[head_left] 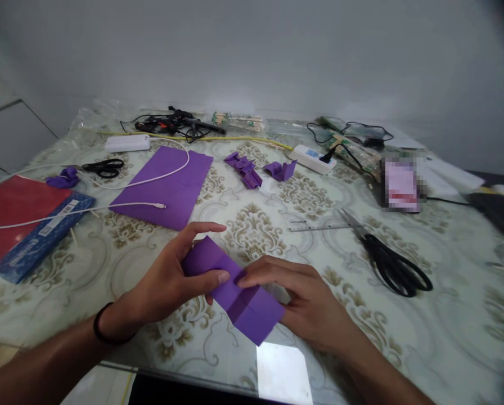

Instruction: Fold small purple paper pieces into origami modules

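A creased strip of purple paper is held between both hands, above the front part of the table. My left hand grips its upper left end, thumb on top and the index finger stretched past the edge. My right hand pinches the strip near its middle, fingertips on the upper face and the thumb hidden beneath. Beyond the hands lie flat purple sheets, a folded purple paper piece and a smaller folded piece.
Black-handled scissors lie open at the right beside a clear ruler. Smaller scissors, crumpled purple paper and a red-and-blue paper pack are at left. A white cable crosses the sheets. A power strip stands behind.
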